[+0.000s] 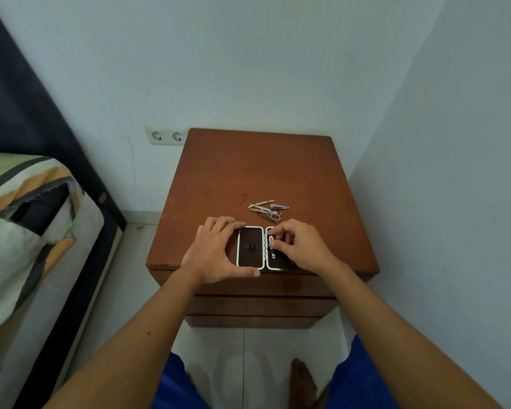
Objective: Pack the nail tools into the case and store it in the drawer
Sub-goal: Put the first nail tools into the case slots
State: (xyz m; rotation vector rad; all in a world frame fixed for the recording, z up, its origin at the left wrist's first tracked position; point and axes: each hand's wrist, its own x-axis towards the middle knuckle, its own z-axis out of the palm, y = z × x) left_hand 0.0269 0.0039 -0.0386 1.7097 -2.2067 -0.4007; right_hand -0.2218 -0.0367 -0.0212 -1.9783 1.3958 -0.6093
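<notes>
Under your hands you had a reddish-brown wooden nightstand (248,172), matt and faintly scuffed. Between your hands lay the open case (250,246), dark matt lining inside a shiny pale rim. Beyond your right hand (301,246) glinted bare polished-metal nail tools (267,209).

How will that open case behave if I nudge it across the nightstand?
The case lies open and flat, so it likely slides rather than tips. Its two hinged halves may fold or flap if lifted by one side. The left hand braces it, suggesting it shifts easily.
</notes>
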